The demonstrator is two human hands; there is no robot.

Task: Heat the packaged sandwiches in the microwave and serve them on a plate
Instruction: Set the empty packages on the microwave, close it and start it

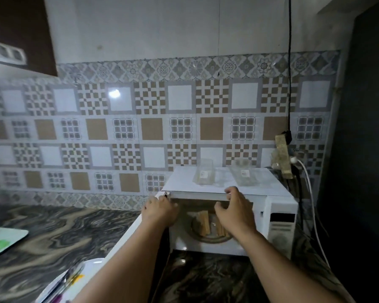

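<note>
A white microwave (280, 206) stands on the counter with its door (127, 235) swung open to the left. Inside, two toasted sandwich pieces (202, 224) stand on the glass turntable (208, 239), partly hidden by my right hand. Two clear plastic sandwich packages (204, 173) (243, 171) sit on top of the microwave and look empty. My left hand (160, 212) grips the top edge of the open door near the hinge. My right hand (234, 211) hovers in front of the cavity's upper edge, fingers loosely curled, holding nothing. A white plate (90, 264) shows at the lower left.
The dark marbled counter (53, 232) runs to the left, with a pale green board (2, 241) at the left edge. A power strip (283, 156) and cables (315, 226) hang right of the microwave, beside a dark wall. A tiled wall stands behind.
</note>
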